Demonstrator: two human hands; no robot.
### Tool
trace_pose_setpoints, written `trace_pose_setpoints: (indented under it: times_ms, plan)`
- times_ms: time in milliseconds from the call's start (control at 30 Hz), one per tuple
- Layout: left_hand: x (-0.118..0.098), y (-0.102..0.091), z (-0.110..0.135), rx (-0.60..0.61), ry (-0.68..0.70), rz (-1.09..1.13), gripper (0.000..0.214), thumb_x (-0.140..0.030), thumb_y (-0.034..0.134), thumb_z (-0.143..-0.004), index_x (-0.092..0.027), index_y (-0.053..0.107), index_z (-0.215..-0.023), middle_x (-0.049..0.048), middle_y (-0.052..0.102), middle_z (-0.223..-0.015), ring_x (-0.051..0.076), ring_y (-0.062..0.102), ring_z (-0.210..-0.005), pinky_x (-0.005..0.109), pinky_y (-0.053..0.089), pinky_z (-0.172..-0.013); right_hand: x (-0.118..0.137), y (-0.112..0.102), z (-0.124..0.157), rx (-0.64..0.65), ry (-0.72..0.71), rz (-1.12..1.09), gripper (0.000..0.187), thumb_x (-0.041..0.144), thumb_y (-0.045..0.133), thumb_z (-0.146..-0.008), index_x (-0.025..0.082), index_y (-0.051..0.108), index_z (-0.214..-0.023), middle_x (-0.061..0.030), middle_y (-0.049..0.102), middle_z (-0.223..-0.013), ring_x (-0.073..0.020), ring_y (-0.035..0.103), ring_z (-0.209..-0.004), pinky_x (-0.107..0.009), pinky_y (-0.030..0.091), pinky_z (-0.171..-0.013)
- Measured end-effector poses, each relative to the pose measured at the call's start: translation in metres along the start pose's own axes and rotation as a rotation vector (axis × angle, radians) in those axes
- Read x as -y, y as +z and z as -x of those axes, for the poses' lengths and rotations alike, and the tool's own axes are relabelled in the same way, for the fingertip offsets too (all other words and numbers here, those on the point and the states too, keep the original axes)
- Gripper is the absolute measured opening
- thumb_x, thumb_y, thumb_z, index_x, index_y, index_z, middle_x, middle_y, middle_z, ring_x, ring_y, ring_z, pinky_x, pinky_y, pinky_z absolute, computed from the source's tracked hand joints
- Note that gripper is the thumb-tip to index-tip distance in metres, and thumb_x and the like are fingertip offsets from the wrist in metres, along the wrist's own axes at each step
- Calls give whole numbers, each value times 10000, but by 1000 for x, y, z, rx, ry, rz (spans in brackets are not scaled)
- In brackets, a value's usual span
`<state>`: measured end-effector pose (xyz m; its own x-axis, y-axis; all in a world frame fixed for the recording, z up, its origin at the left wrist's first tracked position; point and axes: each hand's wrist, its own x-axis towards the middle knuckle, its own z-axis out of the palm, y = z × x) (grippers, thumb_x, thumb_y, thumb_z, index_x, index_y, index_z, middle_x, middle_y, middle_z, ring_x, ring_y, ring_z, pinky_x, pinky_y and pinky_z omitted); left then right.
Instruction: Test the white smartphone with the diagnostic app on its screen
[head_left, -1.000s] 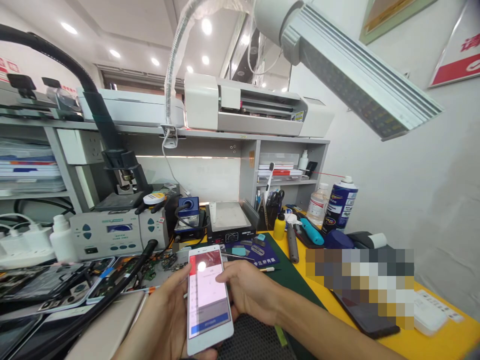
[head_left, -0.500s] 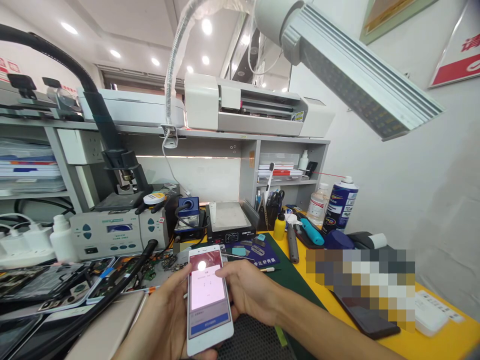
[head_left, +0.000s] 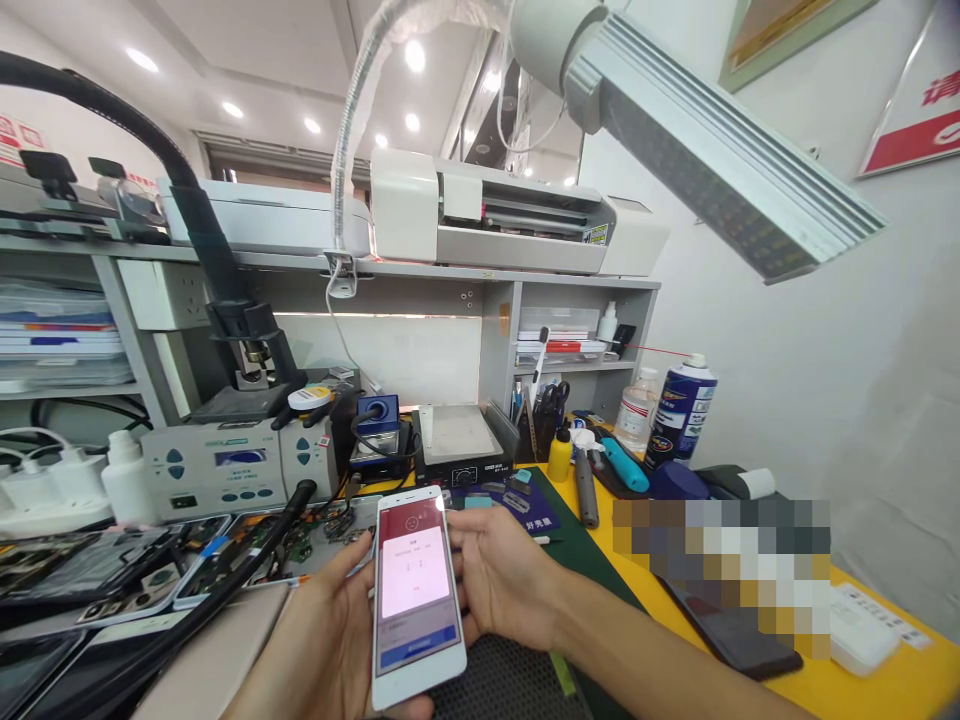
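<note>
With my left grip [head_left: 326, 640] wrapped under the white phone [head_left: 416, 600] and my right grip [head_left: 499, 580] pinching its edge, I'm on its lit prompt; tapping needs a freed thumb.

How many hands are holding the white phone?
2. The left hand cradles the white smartphone with the lit screen from its left side; the right hand grips its right edge.
</note>
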<state>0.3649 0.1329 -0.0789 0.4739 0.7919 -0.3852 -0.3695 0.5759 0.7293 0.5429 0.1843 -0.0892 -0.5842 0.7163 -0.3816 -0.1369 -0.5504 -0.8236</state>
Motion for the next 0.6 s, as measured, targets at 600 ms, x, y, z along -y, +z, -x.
trace_pose_setpoints:
  times_ms: [600]
  plan:
    - [1, 3, -3, -101, 3, -69, 626, -508, 659, -860, -194, 511, -1381, 114, 769, -946, 271, 714, -691, 337, 568, -426, 3, -9, 0, 94, 92, -121, 283, 423, 510, -805, 168, 608, -882, -42, 632, -784, -224, 622, -707, -467, 464, -769]
